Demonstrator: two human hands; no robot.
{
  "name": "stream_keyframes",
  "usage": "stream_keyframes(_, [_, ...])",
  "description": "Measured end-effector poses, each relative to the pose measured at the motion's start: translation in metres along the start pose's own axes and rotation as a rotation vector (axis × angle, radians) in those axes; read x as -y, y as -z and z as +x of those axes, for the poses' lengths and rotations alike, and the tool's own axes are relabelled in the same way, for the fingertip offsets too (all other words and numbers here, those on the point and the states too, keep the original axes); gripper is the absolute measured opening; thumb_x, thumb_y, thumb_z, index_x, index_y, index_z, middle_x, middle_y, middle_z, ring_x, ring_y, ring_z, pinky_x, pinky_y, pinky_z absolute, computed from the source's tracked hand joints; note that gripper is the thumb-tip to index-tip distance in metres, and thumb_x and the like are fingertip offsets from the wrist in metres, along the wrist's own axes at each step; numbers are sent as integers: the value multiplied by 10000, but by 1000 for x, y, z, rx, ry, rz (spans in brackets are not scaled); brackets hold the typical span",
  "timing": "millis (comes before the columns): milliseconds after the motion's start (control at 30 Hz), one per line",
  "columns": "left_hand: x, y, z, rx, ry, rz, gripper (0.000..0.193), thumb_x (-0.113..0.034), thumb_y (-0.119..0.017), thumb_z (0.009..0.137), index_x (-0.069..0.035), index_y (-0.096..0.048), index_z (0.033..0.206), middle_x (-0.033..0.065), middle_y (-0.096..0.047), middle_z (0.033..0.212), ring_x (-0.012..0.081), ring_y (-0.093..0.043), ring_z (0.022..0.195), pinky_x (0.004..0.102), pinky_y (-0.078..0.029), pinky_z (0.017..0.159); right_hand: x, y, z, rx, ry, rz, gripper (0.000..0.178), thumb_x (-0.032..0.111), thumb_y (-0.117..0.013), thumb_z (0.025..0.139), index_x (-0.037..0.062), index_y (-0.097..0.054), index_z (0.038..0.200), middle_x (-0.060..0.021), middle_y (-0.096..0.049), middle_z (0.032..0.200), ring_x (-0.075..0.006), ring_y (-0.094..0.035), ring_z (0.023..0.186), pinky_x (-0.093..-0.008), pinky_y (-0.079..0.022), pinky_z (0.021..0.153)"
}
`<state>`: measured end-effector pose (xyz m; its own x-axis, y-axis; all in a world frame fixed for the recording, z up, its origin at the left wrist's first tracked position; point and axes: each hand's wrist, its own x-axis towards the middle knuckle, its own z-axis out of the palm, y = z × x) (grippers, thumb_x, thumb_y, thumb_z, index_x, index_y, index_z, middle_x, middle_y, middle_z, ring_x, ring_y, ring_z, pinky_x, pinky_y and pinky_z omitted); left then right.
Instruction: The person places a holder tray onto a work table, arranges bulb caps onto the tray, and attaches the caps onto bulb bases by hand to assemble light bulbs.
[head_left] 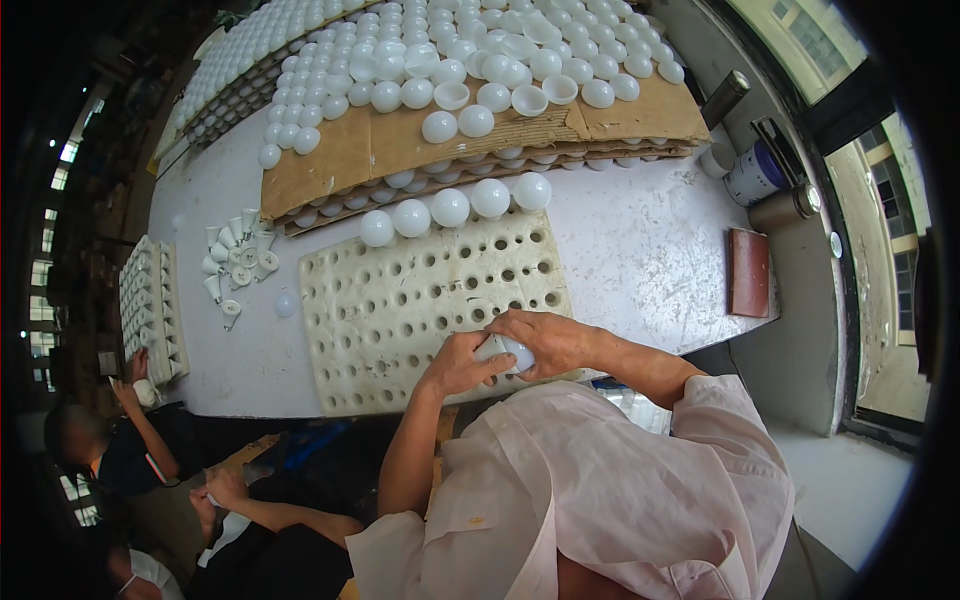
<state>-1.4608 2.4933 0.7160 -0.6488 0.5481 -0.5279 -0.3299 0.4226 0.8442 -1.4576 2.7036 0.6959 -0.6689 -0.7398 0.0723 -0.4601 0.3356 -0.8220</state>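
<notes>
Both my hands are closed around a white light bulb [517,355] at the table's near edge. My left hand [464,362] grips it from the left, and my right hand [548,342] wraps it from the right; much of the bulb is hidden by fingers. Under and beyond my hands lies a cream board with rows of holes [425,325]. Along its far edge sits a row of several round white bulb domes [450,207]. White bulb bases [240,252] are heaped left of the board, and a single translucent dome [287,302] lies near them.
Cardboard layers [365,150] bearing many white domes [500,70] fill the far side. A tray stack [150,310] stands at the left edge. At right are a brown notebook [748,272], a metal flask [785,207] and a tub [752,176]. Other people's hands [222,490] work at left.
</notes>
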Motion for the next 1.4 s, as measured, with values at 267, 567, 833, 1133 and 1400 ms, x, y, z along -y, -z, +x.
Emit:
stream_keyframes(267, [3,-9,5,-55,-47,14,411,-268,-735,735,51,-638,977,91,-650,775,132,-623,609,253,-476,512,-13,-9,-6,-115,165,-24,768,53,-773,583,46,-435,1272,-163,-495,1197,-351,-518,1072,-422,-481,877])
stream_keyframes(567, [-3,-28,10,-76,-65,-3,373,-197,-678,722,99,-618,941,143,-659,804,160,-633,600,257,-518,490,-5,-13,-8,-416,367,129,569,90,-819,590,42,-584,1106,-111,-577,1020,-269,-563,901,-361,-467,774])
stream_keyframes(833, [1,-44,17,-93,-11,-187,407,-249,-668,714,123,-621,873,134,-640,711,161,-617,522,266,-498,441,-9,-10,-19,-404,274,194,435,142,-865,569,62,-609,912,-75,-576,929,-239,-559,852,-338,-472,730])
stream_keyframes(1133, [44,-50,47,70,52,-627,492,-428,-573,864,53,-585,967,110,-621,725,161,-604,493,225,-418,342,-28,-11,-28,-384,-62,357,653,137,-825,625,73,-475,1172,-107,-576,954,-247,-570,934,-355,-490,790])
stream_keyframes(1400, [48,-58,59,82,159,-1179,626,-602,-409,920,-22,-511,1132,127,-629,842,190,-627,558,215,-417,357,-40,-13,-22,-434,-616,678,707,193,-795,705,78,-390,1272,-123,-583,1018,-215,-602,925,-337,-513,806])
